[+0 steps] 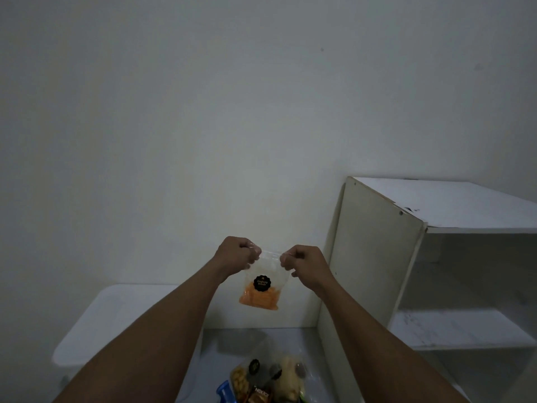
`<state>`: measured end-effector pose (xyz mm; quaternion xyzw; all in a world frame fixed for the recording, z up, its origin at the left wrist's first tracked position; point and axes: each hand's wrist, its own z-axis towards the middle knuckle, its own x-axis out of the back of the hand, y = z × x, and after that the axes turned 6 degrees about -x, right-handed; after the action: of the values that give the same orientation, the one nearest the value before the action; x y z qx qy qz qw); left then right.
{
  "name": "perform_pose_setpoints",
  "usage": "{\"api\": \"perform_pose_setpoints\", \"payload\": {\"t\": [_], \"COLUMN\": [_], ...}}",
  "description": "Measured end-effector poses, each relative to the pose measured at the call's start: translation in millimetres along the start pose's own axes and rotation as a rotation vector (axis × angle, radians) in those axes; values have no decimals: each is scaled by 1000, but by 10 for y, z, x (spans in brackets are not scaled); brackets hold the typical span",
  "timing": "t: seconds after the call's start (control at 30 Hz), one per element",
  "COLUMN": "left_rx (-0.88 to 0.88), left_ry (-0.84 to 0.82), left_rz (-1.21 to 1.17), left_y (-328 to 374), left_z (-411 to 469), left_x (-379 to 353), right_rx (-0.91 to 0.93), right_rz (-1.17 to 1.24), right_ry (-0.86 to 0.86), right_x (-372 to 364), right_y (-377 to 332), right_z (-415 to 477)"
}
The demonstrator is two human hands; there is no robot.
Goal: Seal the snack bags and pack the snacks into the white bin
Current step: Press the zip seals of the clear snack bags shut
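Against the plain wall (203, 112) our left hand (236, 254) and right hand (305, 261) pinched the snack bag (261, 289) top, fingers (286, 258) curled; other bags (270, 376) lay unpacked below.

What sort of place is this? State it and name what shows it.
Probably a plain room at home, a storage corner rather than a shop: a bare white wall, a white shelf unit standing against it, and a white bin near loose snack packs low down.
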<state>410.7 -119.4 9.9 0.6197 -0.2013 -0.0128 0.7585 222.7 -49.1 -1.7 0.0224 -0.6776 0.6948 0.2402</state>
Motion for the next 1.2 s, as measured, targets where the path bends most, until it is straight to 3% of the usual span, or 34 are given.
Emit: {"api": "perform_pose_setpoints", "payload": {"t": [0.17,0.37,0.53,0.73,0.83,0.93,1.1,1.2], "left_rx": [4,-96,-38,-75,-40,12,-58,-53], "left_ry": [-99,-10,-93,9,-19,-98,-2,-38], "left_rz": [-37,96,-55,-54,-115,-164,-147,-176], "left_y": [14,-13,52,42,43,58,67,97], "left_z": [-44,20,-33,19,-6,-53,-20,-37], "left_x": [10,-2,6,121,132,111,70,34], "right_rx": [22,22,51,21,-4,-2,28,60], "right_rz": [0,1,-4,136,196,185,112,53], "right_ry": [-36,-93,-33,-96,-101,-74,-88,-69], "right_x": [26,-65,-44,-85,-67,-15,-63,-81], "right_y": [-15,-42,-85,-79,-90,-143,-148,-181], "right_z": [33,-19,14,-6,-6,3,12,22]}}
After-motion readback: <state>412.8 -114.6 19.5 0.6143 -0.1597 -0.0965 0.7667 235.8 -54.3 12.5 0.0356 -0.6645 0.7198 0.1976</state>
